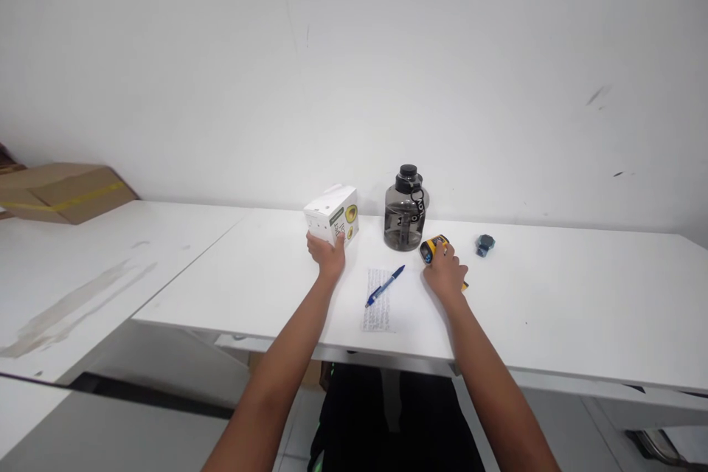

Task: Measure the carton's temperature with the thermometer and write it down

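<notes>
My left hand (327, 254) is wrapped round the near lower side of a white tissue box (318, 225) with avocado pictures, which sits slightly tilted on the desk. My right hand (445, 271) is closed over a yellow-and-black handheld device (427, 251) with a small display; the palm and fingers cover most of it. Just behind that device stands a large grey see-through water bottle (402, 225) with a black lid. Between my hands lies a sheet of handwritten paper (377, 318), and a blue pen (386, 286) rests slantwise across it.
A dark green-blue watch-like item (485, 244) lies on the white desk (575, 295) to the right. At the far left sits a cardboard box (82, 192) with yellow tape. The white wall (354, 74) rises behind the desk.
</notes>
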`<action>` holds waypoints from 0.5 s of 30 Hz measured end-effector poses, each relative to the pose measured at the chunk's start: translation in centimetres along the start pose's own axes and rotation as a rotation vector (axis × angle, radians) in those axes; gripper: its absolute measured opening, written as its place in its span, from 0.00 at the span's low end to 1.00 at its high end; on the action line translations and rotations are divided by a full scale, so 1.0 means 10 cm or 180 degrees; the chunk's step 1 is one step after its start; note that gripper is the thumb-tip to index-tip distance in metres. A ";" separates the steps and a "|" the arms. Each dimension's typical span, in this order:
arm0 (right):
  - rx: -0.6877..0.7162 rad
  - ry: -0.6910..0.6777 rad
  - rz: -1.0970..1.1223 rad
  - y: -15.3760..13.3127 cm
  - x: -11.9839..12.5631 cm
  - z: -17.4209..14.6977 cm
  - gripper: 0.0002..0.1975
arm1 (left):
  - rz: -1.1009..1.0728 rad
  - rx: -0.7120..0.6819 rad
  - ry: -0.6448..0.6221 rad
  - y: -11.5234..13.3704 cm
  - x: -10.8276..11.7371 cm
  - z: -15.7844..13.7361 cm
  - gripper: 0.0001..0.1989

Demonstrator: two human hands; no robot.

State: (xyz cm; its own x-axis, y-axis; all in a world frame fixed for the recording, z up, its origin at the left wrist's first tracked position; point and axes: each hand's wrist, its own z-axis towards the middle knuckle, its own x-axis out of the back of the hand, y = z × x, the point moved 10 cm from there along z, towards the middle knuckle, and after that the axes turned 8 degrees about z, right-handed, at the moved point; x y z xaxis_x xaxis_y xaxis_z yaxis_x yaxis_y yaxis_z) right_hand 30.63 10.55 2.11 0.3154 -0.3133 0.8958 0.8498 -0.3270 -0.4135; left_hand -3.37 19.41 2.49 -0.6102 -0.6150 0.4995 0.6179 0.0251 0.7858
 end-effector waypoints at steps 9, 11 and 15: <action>0.0514 0.0454 0.0186 -0.22 0.25 -0.10 0.26 | -0.0045 0.0047 -0.0071 0.00 -0.05 0.00 0.46; 0.1031 0.0334 0.0416 -0.41 0.25 -0.17 0.21 | -0.0082 -0.0015 -0.0152 0.00 -0.07 0.02 0.47; 0.1993 -0.0544 0.0470 -0.78 -0.07 -0.43 0.22 | -0.0161 -0.0152 -0.0295 0.02 -0.12 0.06 0.47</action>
State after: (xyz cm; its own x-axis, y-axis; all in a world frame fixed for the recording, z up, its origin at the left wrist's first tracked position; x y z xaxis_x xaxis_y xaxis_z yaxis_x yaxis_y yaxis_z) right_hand 21.96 9.54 3.98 0.4660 -0.1526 0.8715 0.8612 0.3043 -0.4072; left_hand -2.84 20.65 2.24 -0.6830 -0.5390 0.4929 0.6068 -0.0430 0.7937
